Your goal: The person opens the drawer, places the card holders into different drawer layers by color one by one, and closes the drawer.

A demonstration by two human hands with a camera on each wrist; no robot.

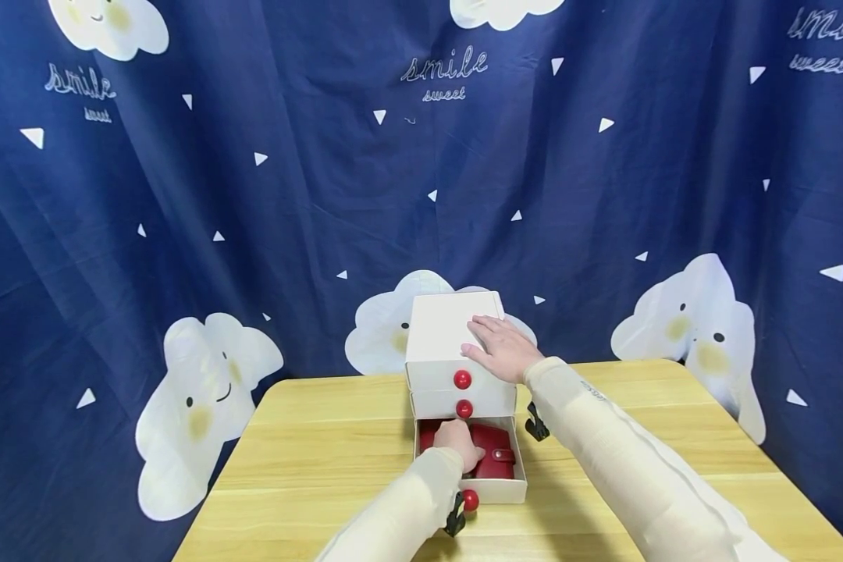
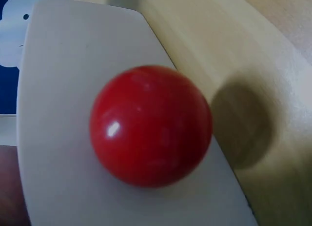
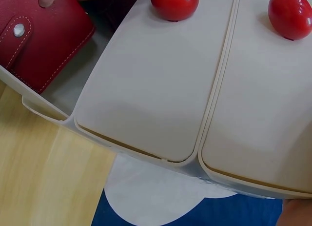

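Observation:
A small white drawer cabinet [image 1: 441, 328] with red ball knobs stands on the table, its lowest drawer [image 1: 502, 490] pulled out. In that drawer lies a red leather wallet [image 1: 493, 453] with a snap strap and pale stitching. My left hand [image 1: 457, 443] reaches down into the drawer and grips the wallet at its left side, thumb on the leather; the other fingertips are mostly hidden. Darker red material [image 1: 428, 432] shows left of that hand. My right hand [image 1: 502, 349] rests on the cabinet's top at the right edge, fingers extended. The drawer's red knob [image 2: 151, 126] fills the left wrist view.
Two upper drawers, each with a red knob [image 1: 463, 379], are closed above the pulled-out one. The wooden table [image 1: 323, 437] extends to both sides. A dark blue curtain [image 1: 309, 156] with clouds hangs behind. Black strap buckles [image 1: 536, 424] hang at both wrists.

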